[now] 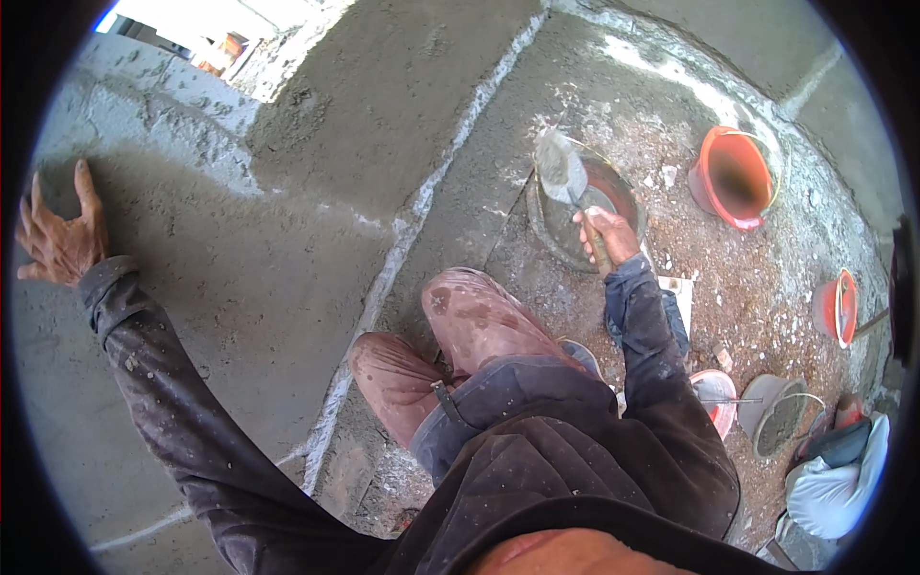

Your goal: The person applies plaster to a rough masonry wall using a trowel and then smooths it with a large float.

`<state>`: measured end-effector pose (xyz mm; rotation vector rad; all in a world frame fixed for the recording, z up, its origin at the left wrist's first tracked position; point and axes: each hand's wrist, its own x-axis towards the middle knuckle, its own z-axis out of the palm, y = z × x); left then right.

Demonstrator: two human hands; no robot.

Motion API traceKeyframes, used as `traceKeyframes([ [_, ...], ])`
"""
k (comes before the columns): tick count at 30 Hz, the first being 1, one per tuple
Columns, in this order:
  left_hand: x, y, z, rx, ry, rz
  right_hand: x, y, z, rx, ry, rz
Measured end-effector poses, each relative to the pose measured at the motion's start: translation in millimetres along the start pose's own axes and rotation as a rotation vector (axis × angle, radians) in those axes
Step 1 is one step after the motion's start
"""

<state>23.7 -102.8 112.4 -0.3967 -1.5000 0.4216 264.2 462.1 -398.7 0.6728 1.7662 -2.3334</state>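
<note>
My left hand (65, 235) is open at the far left, its fingers spread against the grey plastered wall (240, 297). My right hand (618, 233) is closed around the wooden handle of a trowel (577, 188). Grey mortar (554, 158) shows on the trowel's blade, which is over a round dark tub (544, 230). The tub stands on the floor in front of my bent knees. Part of its inside is hidden by the trowel and my right hand.
An orange bucket (705, 184) stands right of the tub, with a smaller red bucket (824, 309) farther right. Near my right elbow are a pinkish bucket (704, 383) and a grey bucket (751, 407). Rubble (685, 235) litters the floor. A bright opening (225, 29) breaks the wall.
</note>
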Motion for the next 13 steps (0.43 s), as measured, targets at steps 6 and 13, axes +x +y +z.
traceKeyframes([
  [6,6,23,-11,-0.087,0.025,-0.039,-29,-115,61,0.268,0.318,-0.705],
  [13,-1,23,-12,-0.049,-0.039,-0.030,104,-13,180,-0.250,0.957,-0.626],
])
